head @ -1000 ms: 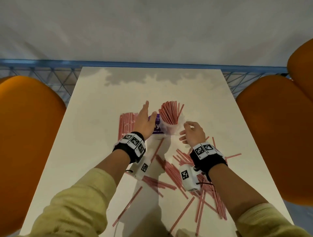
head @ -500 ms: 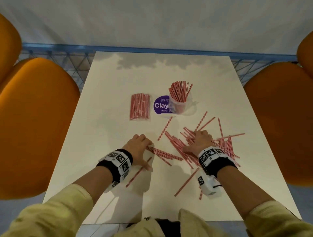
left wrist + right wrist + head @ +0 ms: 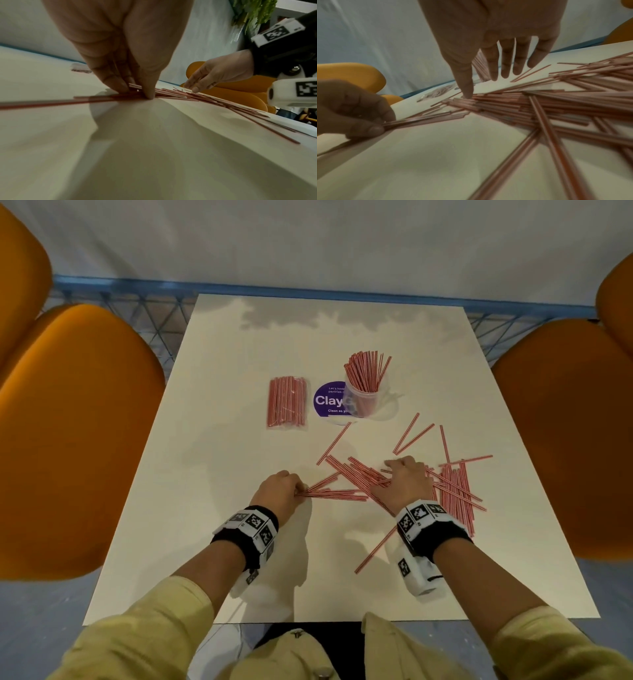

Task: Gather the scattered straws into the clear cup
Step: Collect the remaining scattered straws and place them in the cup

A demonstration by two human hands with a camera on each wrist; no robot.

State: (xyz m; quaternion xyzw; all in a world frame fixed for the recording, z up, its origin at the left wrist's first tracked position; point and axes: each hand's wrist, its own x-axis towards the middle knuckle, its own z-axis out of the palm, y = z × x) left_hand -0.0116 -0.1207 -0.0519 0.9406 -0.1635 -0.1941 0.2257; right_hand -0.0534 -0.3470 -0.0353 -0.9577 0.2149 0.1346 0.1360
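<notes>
Red-and-white striped straws (image 3: 452, 487) lie scattered over the near right part of the white table (image 3: 212, 440). A clear cup (image 3: 364, 400) stands farther back, holding a bunch of upright straws. My left hand (image 3: 279, 491) pinches the left ends of a small bundle of straws (image 3: 334, 494) against the table; the thumb and fingers (image 3: 120, 82) close on them. My right hand (image 3: 404, 479) hovers over the pile with its fingers (image 3: 506, 65) straight and spread, the thumb tip touching the straws (image 3: 530, 104).
A sealed pack of straws (image 3: 287, 401) lies left of the cup, beside a round purple sticker (image 3: 330, 400). Orange chairs (image 3: 75, 433) flank the table on both sides. One loose straw (image 3: 375, 549) lies near my right wrist.
Both hands drew back from the cup to the scattered pile. Since half a second ago my left hand has closed on a small bundle, pulling its straws together.
</notes>
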